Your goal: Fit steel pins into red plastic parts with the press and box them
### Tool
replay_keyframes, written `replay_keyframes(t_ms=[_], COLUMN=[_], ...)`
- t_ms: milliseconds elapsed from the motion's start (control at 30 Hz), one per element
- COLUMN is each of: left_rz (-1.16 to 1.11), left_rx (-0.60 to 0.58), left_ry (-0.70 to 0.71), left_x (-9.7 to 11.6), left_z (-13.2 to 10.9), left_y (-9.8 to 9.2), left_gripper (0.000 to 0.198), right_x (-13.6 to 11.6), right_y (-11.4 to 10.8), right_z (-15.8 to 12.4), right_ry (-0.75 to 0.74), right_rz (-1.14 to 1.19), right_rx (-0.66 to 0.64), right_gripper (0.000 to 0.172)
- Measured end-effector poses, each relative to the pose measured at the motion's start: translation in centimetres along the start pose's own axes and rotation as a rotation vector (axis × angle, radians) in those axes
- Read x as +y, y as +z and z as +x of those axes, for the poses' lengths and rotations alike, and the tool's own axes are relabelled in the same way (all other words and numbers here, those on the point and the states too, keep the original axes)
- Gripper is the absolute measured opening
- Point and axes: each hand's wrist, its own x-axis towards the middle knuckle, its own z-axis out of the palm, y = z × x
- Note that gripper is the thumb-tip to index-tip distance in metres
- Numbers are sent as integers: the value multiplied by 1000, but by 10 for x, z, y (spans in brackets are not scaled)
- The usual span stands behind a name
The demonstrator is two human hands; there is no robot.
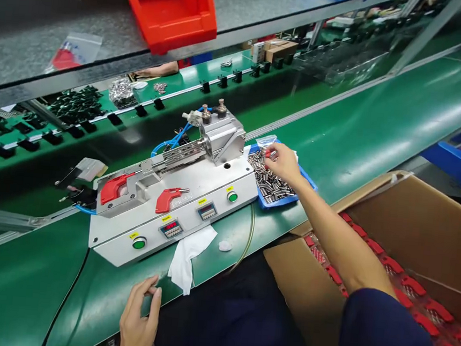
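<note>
My right hand (283,164) is over a blue tray (279,203) of small metal cylinders (274,188). Its thumb and fingers are pinched; red and shiny metal show at the fingertips, but the fingers mostly hide that piece. My left hand (140,316) is at the near bench edge, fingers curved and apart from the thumb, with nothing visible in it. Between the hands and the conveyor stands a grey bench machine (189,177). One red pistol-shaped handle (115,189) sits in its left-end fixture, in line with a metal shaft. Another red handle (167,200) lies on its top.
A white cloth (191,255) and a small white pad (225,246) lie before the machine. On the right is an open cardboard box (422,233) with rows of red handles. A shelf carrying a red bin (175,15) overhangs the far side. A person's forearm (159,70) shows beyond.
</note>
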Motion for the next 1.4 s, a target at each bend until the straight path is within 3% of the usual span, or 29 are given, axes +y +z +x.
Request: replay_keyframes(t_ms=[100, 133, 233, 333, 400, 467, 533, 667, 767, 867, 967, 1033, 1167, 1267, 1400], left_rz=[-92, -148, -415, -711, -815, -857, -873, -848, -868, -909, -919, -913, -894, -891, -875], left_rx=[-80, -122, -289, -484, -598, -660, -636, -398, -240, -155, -130, -135, -151, -155, -162], left_ry=[-99, -128, -210, -265, -291, -326, -383, -562, -656, -670, -645, -617, -574, -564, -542], left_x=[7, 12, 39, 73, 90, 96, 91, 65, 51, 50, 56, 59, 60, 59, 60], left_z=[8, 12, 26, 38, 42, 43, 42, 39, 36, 38, 43, 45, 47, 46, 45], left_y=[-2, -1, 9, 21, 26, 26, 23, 12, 7, 4, 1, -2, -6, -7, -7], left_gripper=[29, 29, 35, 55, 54, 44, 40, 44, 46, 45, 46, 46, 46, 43, 41], right_x=[-23, -36, -82, -121, -133, -133, -123, -92, -77, -75, -83, -92, -115, -133, -148], right_y=[-26, -33, -42, -31, -23, -20, -24, -17, 21, 65, 89, 88, 63, 45, 37], right_z=[-39, -57, -113, -154, -165, -164, -157, -151, -161, -176, -183, -180, -170, -167, -169], right_ry=[-75, -144, -384, -529, -570, -566, -493, -284, -230, -232, -259, -264, -260, -281, -343], right_rz=[138, 301, 623, 785, 834, 810, 696, 417, 322, 343, 398, 461, 578, 579, 562], right_rx=[41, 35, -268, -598, -696, -711, -700, -635, -570, -543, -538, -541, -529, -472, -465], right_gripper=[29, 27, 24, 24, 26, 27, 24, 32, 42, 26, 13, 10, 9, 9, 9])
